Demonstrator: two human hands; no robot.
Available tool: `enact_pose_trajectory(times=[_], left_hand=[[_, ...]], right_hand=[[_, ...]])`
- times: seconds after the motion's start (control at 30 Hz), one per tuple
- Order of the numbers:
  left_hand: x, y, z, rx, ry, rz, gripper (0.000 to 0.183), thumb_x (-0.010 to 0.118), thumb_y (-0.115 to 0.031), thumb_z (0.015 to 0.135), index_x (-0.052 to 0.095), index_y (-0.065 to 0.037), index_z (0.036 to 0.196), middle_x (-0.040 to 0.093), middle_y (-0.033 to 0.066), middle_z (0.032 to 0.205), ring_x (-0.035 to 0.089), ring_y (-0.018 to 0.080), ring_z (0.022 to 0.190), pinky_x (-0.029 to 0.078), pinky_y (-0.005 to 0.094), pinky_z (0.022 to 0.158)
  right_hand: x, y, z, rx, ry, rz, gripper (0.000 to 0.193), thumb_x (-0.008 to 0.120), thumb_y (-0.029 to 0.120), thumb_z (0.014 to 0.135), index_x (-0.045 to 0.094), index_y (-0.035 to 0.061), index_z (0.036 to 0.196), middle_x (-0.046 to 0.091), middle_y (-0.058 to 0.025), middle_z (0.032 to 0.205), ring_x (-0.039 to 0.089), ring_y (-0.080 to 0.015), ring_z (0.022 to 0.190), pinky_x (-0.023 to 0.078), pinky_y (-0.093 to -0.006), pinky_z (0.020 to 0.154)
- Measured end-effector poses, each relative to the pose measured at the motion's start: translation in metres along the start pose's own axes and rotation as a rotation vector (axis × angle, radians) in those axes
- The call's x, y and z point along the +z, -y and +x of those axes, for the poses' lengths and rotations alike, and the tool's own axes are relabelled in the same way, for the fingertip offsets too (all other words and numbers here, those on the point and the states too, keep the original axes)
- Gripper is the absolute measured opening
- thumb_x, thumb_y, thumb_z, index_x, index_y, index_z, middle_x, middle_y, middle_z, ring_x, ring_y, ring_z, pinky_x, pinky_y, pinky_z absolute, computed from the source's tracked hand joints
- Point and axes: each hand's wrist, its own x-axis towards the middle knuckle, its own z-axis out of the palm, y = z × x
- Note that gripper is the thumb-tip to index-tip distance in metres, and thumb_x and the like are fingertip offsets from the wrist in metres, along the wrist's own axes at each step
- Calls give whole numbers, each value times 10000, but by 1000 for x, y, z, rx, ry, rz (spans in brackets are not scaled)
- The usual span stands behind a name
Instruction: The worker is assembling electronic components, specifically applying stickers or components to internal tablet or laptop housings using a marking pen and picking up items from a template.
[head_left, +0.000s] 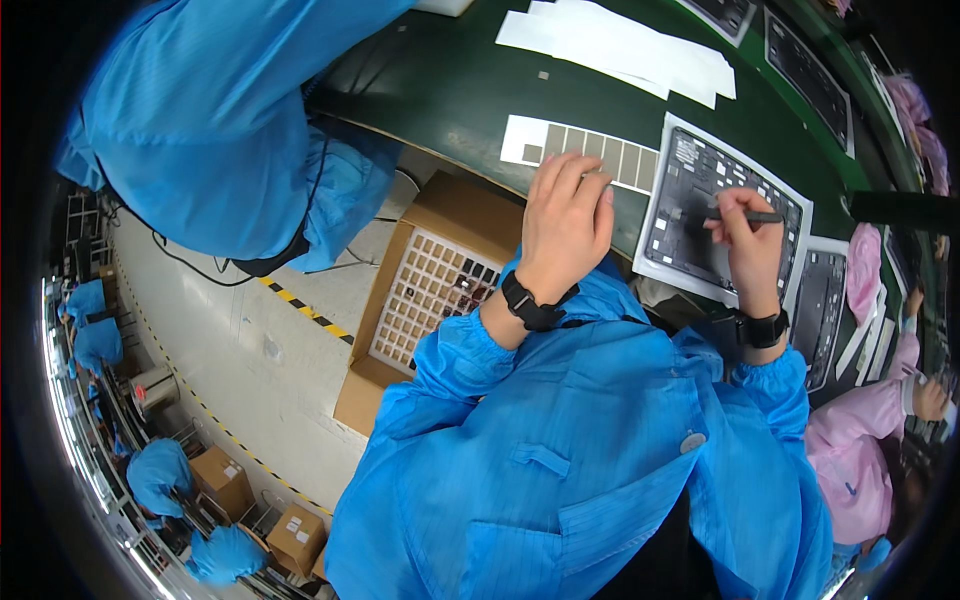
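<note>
My left hand [567,222] rests on the near edge of a white strip sheet [515,140] bearing a row of grey-brown rectangular pads. Its fingers are stretched out, and I see nothing held in it. My right hand [745,235] is over a black panel [690,228] that lies in a white-edged sheet or tray. The panel carries many small white and silver patches. Between the right thumb and fingers is a slim black pen-like tool [765,217], its tip low over the panel's middle. Its exact kind cannot be made out.
White paper sheets [610,45] lie on the green table [430,90]. More black panels [822,300] lie right and far. Below left, an open carton [450,205] holds a compartmented tray [425,300]. Blue-clad people [200,140] sit left; a pink-clad person [850,470] is right.
</note>
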Motion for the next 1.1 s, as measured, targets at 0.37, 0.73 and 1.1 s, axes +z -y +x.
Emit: enact_pose_trajectory(times=[0.37, 0.73, 1.1], left_hand=[[31, -32, -2, -71, 142, 59, 72, 629, -163, 821, 649, -99, 794, 588, 38, 840, 509, 267, 867, 326, 408, 786], [40, -46, 1, -135, 176, 169, 122, 649, -218, 811, 647, -96, 806, 547, 101, 858, 487, 301, 865, 314, 423, 752], [43, -46, -6, -201, 83, 116, 119, 648, -175, 793, 647, -82, 867, 475, 122, 901, 433, 316, 900, 321, 436, 767]], right_hand=[[3, -28, -13, 5, 22, 3, 160, 619, 122, 922, 624, -33, 961, 607, -19, 743, 562, -71, 620, 516, -233, 644], [6, -26, -12, -2, 40, -61, 178, 639, 150, 911, 631, -25, 945, 626, -24, 729, 599, -78, 661, 461, -207, 588], [-8, -5, 5, -160, -307, 164, 249, 557, 216, 971, 580, 39, 796, 598, -21, 685, 546, -60, 603, 406, -188, 536]])
